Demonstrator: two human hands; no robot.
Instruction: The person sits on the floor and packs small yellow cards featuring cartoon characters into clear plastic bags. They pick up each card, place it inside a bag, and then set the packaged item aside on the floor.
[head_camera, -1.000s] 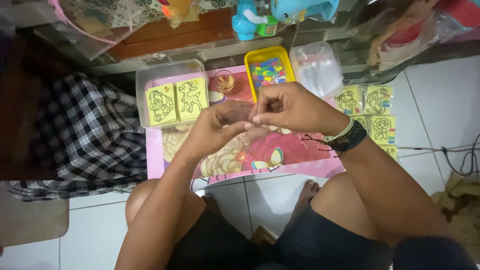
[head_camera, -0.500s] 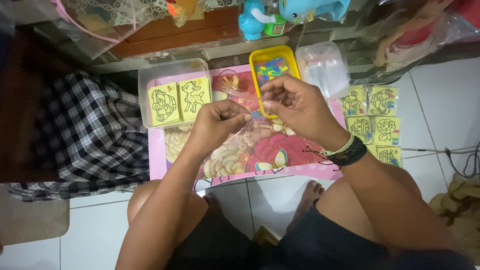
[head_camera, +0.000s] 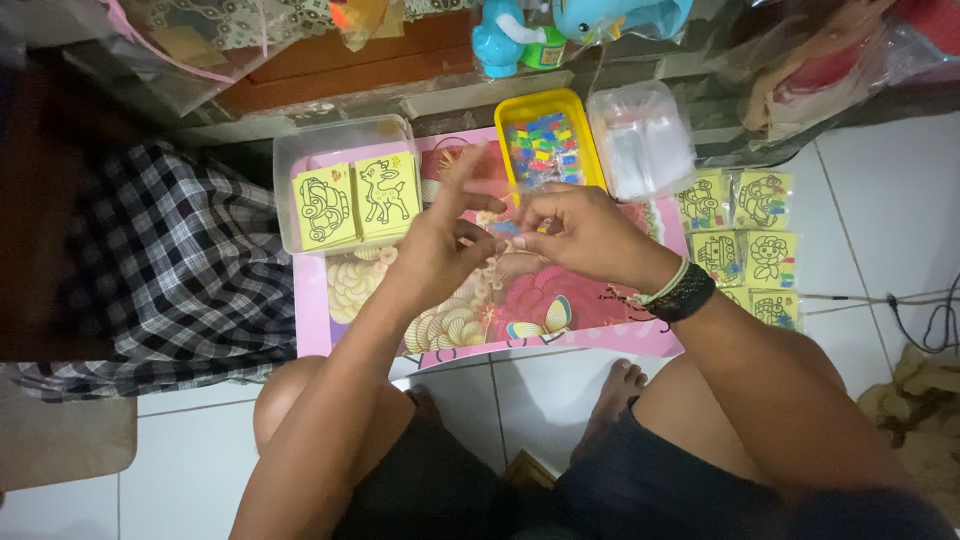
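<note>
Pinching a small blue piece between both hands: left hand and right hand fingertips closed on it, just below the yellow tray. Best keep grip light, low over the pink board.

A low pink table with a floral print stands on white floor tiles. On it lie a clear box of yellow cards, a yellow tray of coloured pieces and a clear plastic box. Bagged yellow cards lie at its right edge.
</note>
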